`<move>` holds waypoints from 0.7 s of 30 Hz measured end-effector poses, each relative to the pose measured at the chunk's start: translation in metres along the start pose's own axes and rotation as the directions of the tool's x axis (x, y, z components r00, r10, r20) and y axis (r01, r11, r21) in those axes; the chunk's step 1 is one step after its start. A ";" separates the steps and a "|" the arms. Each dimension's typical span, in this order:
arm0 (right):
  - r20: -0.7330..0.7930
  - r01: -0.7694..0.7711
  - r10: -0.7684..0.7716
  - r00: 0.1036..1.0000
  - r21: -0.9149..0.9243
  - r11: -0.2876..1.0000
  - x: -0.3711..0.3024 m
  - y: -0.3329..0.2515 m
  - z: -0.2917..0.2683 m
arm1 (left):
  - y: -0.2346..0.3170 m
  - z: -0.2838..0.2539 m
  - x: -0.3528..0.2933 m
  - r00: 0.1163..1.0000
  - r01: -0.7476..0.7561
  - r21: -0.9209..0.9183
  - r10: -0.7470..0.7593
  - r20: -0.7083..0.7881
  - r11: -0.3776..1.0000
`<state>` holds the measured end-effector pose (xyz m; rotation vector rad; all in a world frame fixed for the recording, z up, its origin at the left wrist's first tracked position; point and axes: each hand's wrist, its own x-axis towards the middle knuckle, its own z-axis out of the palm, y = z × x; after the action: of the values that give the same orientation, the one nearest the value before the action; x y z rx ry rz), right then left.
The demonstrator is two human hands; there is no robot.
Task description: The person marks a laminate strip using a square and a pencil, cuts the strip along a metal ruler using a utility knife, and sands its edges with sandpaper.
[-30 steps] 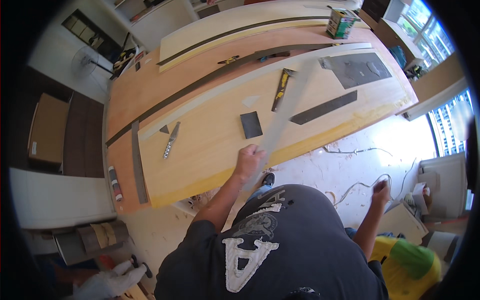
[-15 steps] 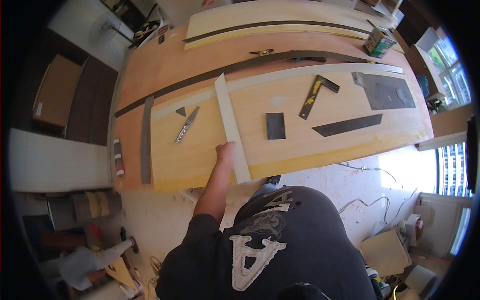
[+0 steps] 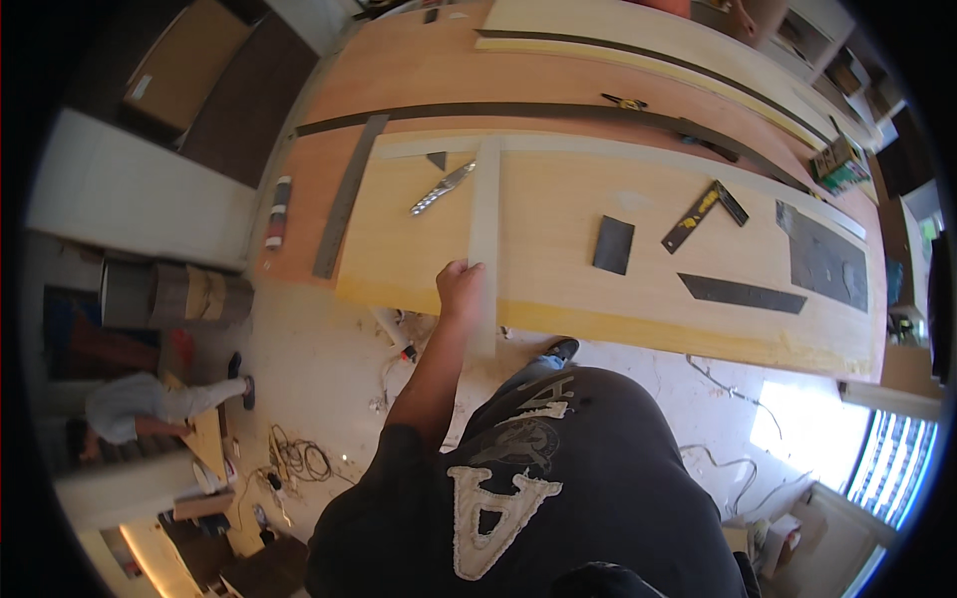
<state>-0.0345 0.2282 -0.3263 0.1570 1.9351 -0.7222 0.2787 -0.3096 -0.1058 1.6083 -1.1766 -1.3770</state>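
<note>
My left hand (image 3: pixel 461 290) is closed on the near part of a pale, flat strip (image 3: pixel 485 209). The strip crosses a light wooden panel (image 3: pixel 558 209) from front to back, and its near end juts past the panel's yellowish front edge. Left of the strip lie a silver utility knife (image 3: pixel 442 189) and a small dark triangle (image 3: pixel 437 159). To its right are a dark rectangular piece (image 3: pixel 613 245), a black try square (image 3: pixel 695 216) with yellow patches, and a dark slant-ended piece (image 3: pixel 743 292). My right hand is out of view.
Dark strips (image 3: pixel 347 204) lie beside and behind the panel on a reddish worktable (image 3: pixel 419 75). A tin can (image 3: pixel 839 166) stands far right, near a grey sheet (image 3: pixel 827 257). Cables (image 3: pixel 299 456) trail over the floor. One person (image 3: pixel 130 407) bends at lower left; another's hand (image 3: pixel 740 20) shows beyond the table.
The strip has turned from slanted to nearly straight front to back, with my left hand still on it. My view has shifted, and another person's hand and clothing now show more at the top.
</note>
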 end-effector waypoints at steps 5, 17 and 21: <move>0.040 0.033 -0.031 0.999 -0.059 0.998 0.031 -0.022 -0.005 | -0.021 -0.086 -0.026 0.970 -0.048 0.004 0.048 -0.237 0.999; 0.086 0.068 -0.055 0.995 -0.158 0.985 0.005 -0.057 0.080 | -0.028 -0.274 0.109 0.820 -0.141 0.122 0.185 -0.542 0.983; 0.035 0.050 -0.046 0.998 -0.150 0.987 -0.032 -0.060 0.124 | -0.054 -0.331 0.216 0.765 -0.012 0.568 0.373 -0.524 0.823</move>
<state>0.0525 0.1173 -0.3114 0.0055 1.9610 -0.6028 0.6186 -0.5092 -0.1676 2.0217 -1.3172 -0.2889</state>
